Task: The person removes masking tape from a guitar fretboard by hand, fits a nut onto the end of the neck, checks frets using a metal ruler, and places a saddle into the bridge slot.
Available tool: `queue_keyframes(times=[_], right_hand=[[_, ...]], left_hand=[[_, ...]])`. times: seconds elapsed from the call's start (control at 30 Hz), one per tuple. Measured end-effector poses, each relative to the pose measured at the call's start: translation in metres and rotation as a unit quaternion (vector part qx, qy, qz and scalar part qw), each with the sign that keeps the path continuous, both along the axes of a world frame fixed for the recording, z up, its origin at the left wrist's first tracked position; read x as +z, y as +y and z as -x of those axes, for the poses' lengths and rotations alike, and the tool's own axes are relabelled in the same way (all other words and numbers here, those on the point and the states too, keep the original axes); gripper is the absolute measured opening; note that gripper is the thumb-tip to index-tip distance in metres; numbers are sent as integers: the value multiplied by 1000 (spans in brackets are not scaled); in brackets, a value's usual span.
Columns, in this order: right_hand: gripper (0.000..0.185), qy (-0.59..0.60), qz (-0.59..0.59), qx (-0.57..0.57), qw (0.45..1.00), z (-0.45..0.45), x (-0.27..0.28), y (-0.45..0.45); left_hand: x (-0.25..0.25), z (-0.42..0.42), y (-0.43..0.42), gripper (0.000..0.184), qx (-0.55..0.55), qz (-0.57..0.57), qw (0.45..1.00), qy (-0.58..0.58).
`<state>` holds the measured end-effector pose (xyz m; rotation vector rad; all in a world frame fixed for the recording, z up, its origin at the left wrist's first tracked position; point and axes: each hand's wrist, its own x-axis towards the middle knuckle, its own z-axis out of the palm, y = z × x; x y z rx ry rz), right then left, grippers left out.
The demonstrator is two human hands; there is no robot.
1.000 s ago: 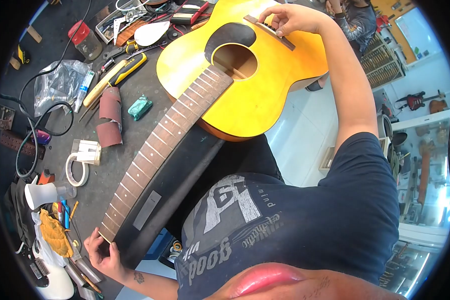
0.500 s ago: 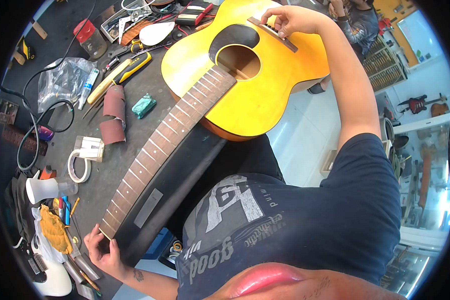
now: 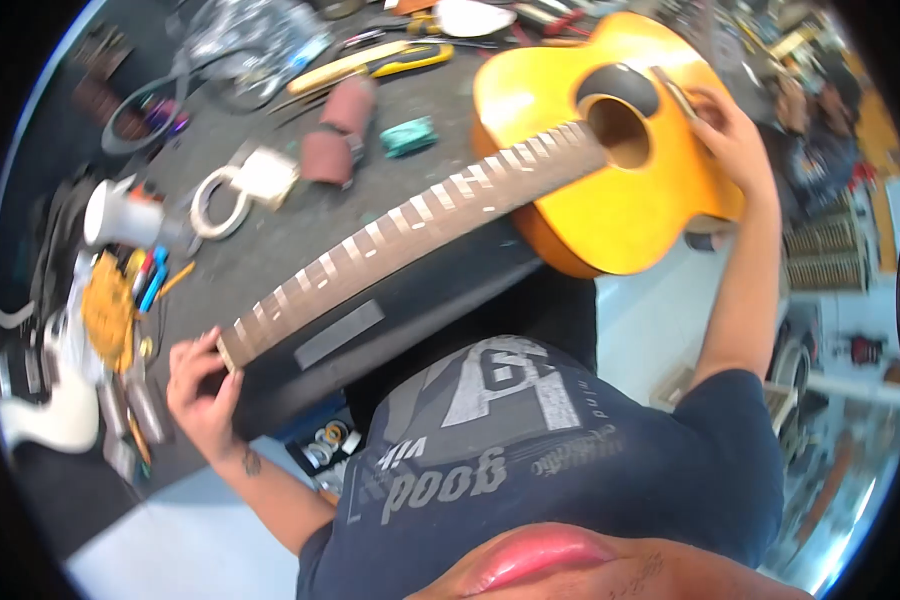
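Note:
A yellow acoustic guitar (image 3: 590,215) lies face up, its fretboard (image 3: 410,235) stretching down to the left; I make out no strings. My left hand (image 3: 205,385) closes at the far end of the neck, thumb and index finger on either end of the pale nut (image 3: 226,352). On the body, my right hand (image 3: 727,130) has its curled fingers against the dark bridge (image 3: 673,92). Blur hides whether something small is pinched there. The sound hole (image 3: 625,135) and black pickguard (image 3: 620,85) are uncovered.
Sandpaper rolls (image 3: 345,125), a green block (image 3: 408,137), a masking tape roll (image 3: 205,215) and a yellow-handled tool (image 3: 410,62) lie on the dark bench. A white cup (image 3: 120,212) and yellow cloth (image 3: 108,310) sit left. Another person (image 3: 820,150) is at upper right.
The whole view has swung, so the guitar appears farther right and its neck flatter. Both hands keep their places at the nut and bridge.

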<state>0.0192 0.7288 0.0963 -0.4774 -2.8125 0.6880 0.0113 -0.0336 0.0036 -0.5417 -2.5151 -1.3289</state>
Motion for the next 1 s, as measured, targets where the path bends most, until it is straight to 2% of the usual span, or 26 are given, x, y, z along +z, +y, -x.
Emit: queue_keyframes(times=[0.07,0.13,0.2,0.33,0.43,0.73,0.87,1.0], right_hand=[[45,72,27,57,995,-7,-13,4],[43,62,8,53,997,-14,-15,-3],[43,93,86,32,991,-15,-33,1],[47,90,-23,6,996,-13,-58,23],[48,105,35,-12,994,-9,-61,23],[49,102,17,-32,994,-11,-62,18],[43,145,-9,-25,989,-10,-68,16],[42,112,-9,-50,992,-11,-58,-1]], left_hand=[[-2,1,2,31,-1,-26,1000,11],[2,2,5,33,-3,-23,1000,12],[4,4,4,33,-5,-16,1000,21],[2,4,3,35,-10,-32,999,28],[2,3,3,37,-4,-41,999,14],[-1,3,3,36,1,-49,999,10],[2,3,6,36,2,-47,999,26],[2,3,5,38,3,-46,999,16]])
